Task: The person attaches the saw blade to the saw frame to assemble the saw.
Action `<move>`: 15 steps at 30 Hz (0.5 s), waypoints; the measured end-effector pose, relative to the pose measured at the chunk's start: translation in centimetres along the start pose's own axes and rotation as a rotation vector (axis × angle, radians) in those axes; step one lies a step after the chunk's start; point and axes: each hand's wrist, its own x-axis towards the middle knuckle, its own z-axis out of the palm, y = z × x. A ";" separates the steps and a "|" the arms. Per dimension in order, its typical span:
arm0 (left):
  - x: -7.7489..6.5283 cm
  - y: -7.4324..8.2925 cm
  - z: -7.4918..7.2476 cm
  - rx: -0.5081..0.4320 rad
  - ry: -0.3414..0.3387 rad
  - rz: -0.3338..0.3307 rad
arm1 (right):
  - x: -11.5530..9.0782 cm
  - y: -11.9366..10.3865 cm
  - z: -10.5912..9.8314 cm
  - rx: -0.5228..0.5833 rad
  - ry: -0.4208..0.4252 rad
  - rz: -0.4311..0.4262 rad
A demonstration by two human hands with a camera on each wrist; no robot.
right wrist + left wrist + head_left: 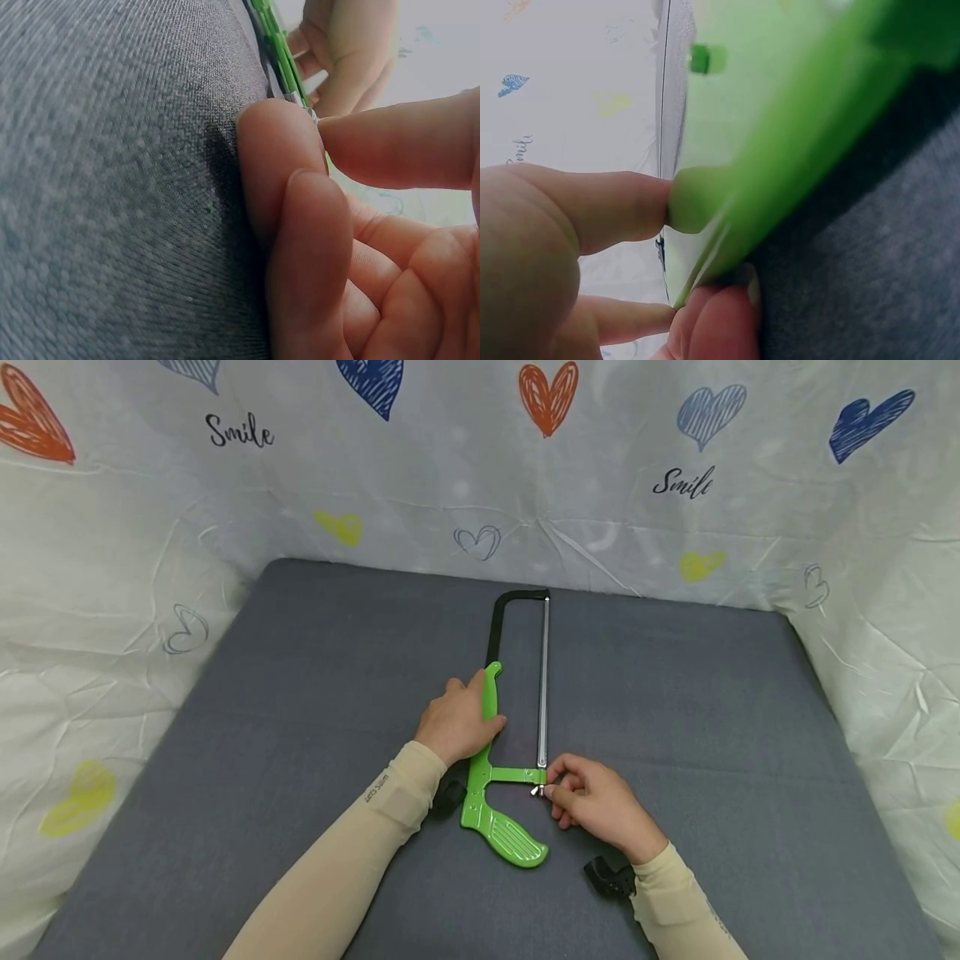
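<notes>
A hacksaw with a green handle lies flat on the grey table, its black front bow pointing away from me. Along its right side runs the straight silver blade section. My left hand grips the green frame at mid-length; in the left wrist view the thumb presses one face and fingers curl under the edge of the green frame. At the blade's near end, my right hand pinches a small silver wing nut between thumb and fingers. Those fingertips mostly hide the nut in the right wrist view.
The grey cloth-covered table spreads out on both sides of the saw. A white curtain printed with hearts and "Smile" stands behind it and along its sides. Black wrist devices sit at both sleeves.
</notes>
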 end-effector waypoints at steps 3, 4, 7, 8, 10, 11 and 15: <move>0.0 0.1 0.0 -0.001 -0.002 -0.002 | 0.0 -0.1 -0.1 0.011 -0.002 -0.002; 0.0 0.1 0.0 -0.001 -0.002 -0.003 | -0.1 -0.1 -0.1 0.016 -0.003 -0.003; 0.0 0.1 0.0 0.000 -0.007 -0.006 | 0.0 -0.1 -0.1 0.026 -0.004 -0.012; 0.0 0.1 0.0 -0.001 -0.008 -0.007 | 0.0 -0.1 -0.1 0.027 -0.004 -0.014; 0.0 0.0 -0.1 -0.001 -0.007 -0.005 | 0.0 0.0 -0.1 0.029 -0.006 -0.014; 0.0 0.0 -0.1 -0.001 -0.008 -0.005 | 0.0 0.0 -0.1 0.029 -0.007 -0.013; 0.0 0.0 -0.1 0.000 -0.009 -0.004 | 0.1 0.1 0.0 0.026 -0.004 -0.003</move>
